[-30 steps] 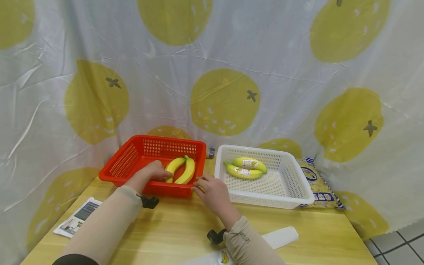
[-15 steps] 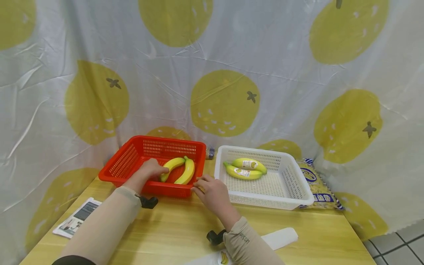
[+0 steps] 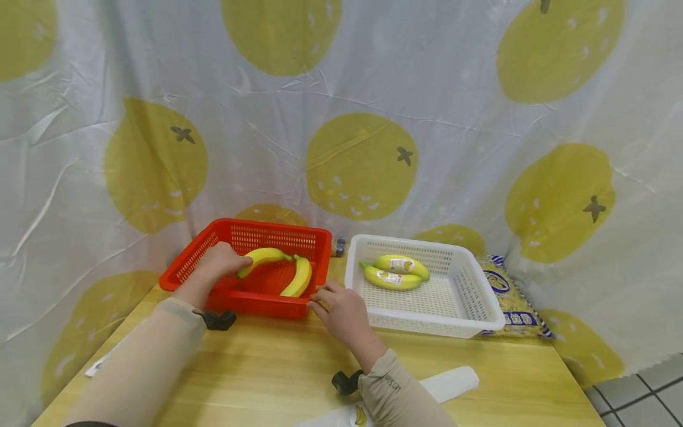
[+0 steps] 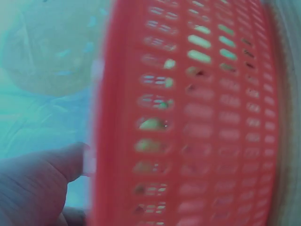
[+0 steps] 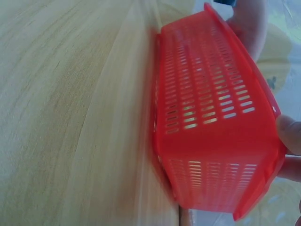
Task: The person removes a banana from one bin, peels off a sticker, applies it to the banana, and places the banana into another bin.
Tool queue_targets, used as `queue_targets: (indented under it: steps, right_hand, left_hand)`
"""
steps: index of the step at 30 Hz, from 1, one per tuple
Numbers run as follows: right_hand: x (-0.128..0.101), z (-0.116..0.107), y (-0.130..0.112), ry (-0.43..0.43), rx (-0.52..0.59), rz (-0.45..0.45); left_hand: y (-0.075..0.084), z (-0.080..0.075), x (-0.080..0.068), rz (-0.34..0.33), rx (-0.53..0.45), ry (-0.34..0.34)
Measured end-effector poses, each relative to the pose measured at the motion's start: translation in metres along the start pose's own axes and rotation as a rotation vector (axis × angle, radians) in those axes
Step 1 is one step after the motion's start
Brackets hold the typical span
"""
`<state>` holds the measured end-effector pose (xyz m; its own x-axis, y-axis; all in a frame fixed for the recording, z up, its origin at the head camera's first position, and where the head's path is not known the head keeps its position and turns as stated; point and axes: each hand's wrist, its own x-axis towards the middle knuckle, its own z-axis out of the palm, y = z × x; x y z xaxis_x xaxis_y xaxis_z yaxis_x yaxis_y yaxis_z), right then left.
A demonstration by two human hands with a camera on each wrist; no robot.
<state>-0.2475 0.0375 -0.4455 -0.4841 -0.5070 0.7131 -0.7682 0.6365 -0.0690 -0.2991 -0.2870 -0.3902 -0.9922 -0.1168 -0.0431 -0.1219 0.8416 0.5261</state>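
Yellow banana (image 3: 262,256) gripped in left hand (image 3: 217,263) fingers above red basket (image 3: 267,292).

- The left wrist view is blurred; the red basket (image 4: 188,117) fills it and its contents cannot be made out.
- The left hand (image 3: 219,264) covers one end of a banana (image 3: 264,256).
- The right hand (image 5: 289,146) is cut off by the right wrist view's edge.
- The paper (image 3: 98,365) is mostly hidden behind the left sleeve.

we take this for a staged recording corner: a lemon-print curtain (image 3: 341,118) backs a wooden table (image 3: 299,367), with tiled floor (image 3: 635,397) beyond.
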Motion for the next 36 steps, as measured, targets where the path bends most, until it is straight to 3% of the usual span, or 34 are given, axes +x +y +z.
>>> queue_targets:
  steps: [4,8,13,17,21,24,26,30,33,36]
  right_hand:
    - [0.001,-0.002,-0.002,0.0,0.006,0.003]
    - [0.0,-0.003,-0.002,-0.005,0.016,0.009]
    - [-0.004,-0.004,0.0,0.003,0.055,0.031]
    - [-0.017,-0.009,0.003,0.181,0.197,0.031]
    - [-0.044,-0.021,0.015,0.381,0.379,-0.03]
    - [-0.074,-0.032,0.026,0.374,0.553,0.038]
    - [-0.092,-0.039,0.032,0.318,0.693,0.163]
    - [-0.114,-0.05,0.041,0.182,0.898,0.446]
    - [-0.117,-0.055,0.047,0.145,0.923,0.558]
    - [-0.116,-0.057,0.053,0.108,0.899,0.581]
  left_hand:
    - [-0.003,-0.012,-0.012,0.02,-0.027,0.048]
    - [0.002,-0.012,-0.034,0.084,-0.124,0.094]
    - [0.012,0.006,-0.066,0.171,-0.424,0.099]
    - [0.017,0.029,-0.092,0.262,-0.698,0.042]
    - [0.016,0.06,-0.113,0.471,-0.827,-0.087]
    - [0.016,0.085,-0.12,0.586,-0.839,-0.214]
    - [0.018,0.1,-0.121,0.625,-0.815,-0.289]
    - [0.02,0.12,-0.119,0.621,-0.724,-0.395]
    - [0.017,0.13,-0.115,0.601,-0.638,-0.397]
    - [0.014,0.135,-0.114,0.581,-0.557,-0.352]
